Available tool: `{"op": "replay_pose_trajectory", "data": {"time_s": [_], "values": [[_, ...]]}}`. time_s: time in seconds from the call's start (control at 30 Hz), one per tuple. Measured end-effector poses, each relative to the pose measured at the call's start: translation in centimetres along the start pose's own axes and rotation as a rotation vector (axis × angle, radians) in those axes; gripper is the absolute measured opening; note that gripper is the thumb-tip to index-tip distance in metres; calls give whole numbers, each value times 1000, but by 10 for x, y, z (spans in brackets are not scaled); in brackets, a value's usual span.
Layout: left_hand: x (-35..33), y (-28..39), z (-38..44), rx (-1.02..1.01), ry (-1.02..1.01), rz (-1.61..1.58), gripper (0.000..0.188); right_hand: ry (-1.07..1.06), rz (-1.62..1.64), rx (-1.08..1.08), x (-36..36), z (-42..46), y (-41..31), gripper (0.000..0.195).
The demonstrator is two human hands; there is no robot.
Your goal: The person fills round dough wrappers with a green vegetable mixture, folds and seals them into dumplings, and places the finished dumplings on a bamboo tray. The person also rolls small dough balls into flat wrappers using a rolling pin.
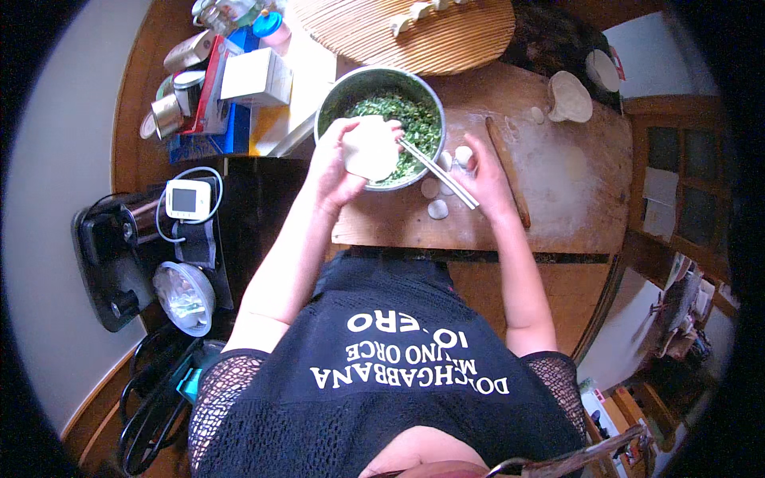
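A round, flat dough wrapper point(370, 149) lies across the fingers of my left hand point(336, 170), above the near side of a metal bowl point(441, 119). Chopped green filling point(409, 113) with paler bits covers the bottom of the bowl. A pair of light chopsticks point(445, 178) leans over the bowl's right rim, tips in the filling. Beside their outer ends is my right hand point(491, 182), fingers spread; whether it touches them is unclear. Small dough pieces point(438, 209) lie around it on the floured wooden board point(394, 227), one near its fingertips. A wooden rolling pin point(508, 170) passes partly behind this hand.
Several shaped dumplings point(400, 25) sit on a round slatted tray point(412, 51) behind the bowl. Rolled wrappers point(569, 97) lie at the board's far right. Boxes point(257, 77) and tins stand at left, above a blood pressure monitor point(188, 200) and a plastic bowl point(185, 299).
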State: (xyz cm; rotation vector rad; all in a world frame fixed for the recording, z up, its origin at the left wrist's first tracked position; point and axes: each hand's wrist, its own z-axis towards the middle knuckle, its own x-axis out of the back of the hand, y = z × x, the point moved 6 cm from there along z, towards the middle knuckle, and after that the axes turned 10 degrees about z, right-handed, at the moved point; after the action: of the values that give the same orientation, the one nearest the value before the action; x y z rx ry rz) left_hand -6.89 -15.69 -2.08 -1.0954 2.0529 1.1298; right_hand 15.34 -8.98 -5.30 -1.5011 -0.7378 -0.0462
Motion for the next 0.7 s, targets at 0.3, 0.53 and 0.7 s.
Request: {"op": "replay_pose_trajectory", "data": {"time_s": [0.3, 0.53, 0.7], "values": [[110, 38, -40, -137, 139, 115, 33, 234, 188, 203, -57, 15, -69, 34], [111, 43, -54, -123, 101, 50, 31, -80, 540, -273, -57, 5, -39, 24], [110, 43, -53, -130, -17, -22, 30, -134, 684, -375, -63, -36, -35, 21]]}}
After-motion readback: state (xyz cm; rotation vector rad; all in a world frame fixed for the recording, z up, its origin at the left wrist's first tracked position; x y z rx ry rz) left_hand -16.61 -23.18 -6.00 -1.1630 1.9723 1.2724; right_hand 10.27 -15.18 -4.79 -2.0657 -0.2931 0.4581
